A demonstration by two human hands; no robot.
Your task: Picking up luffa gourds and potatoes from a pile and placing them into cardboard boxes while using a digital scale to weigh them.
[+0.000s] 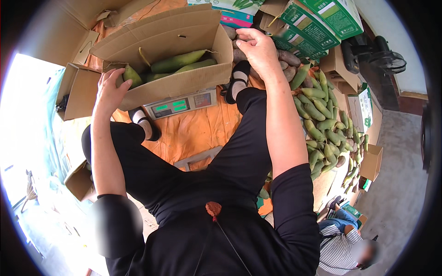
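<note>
The left hand (110,89) is laid over the left end of the open cardboard box (184,86), thumb and fingers parted; whether the rim is gripped cannot be told. The right hand (261,53) is held just beyond the box's right end, thumb and forefinger apart, with nothing seen between them. Several long green radishes (178,61) are contained in the box, beneath which a digital scale (180,105) is partly seen. Brown tubers (289,58) are gathered beside the right hand. Farther right, more green radishes are heaped in a pile (326,110); green cartons (317,25) are stacked at the far side.
</note>
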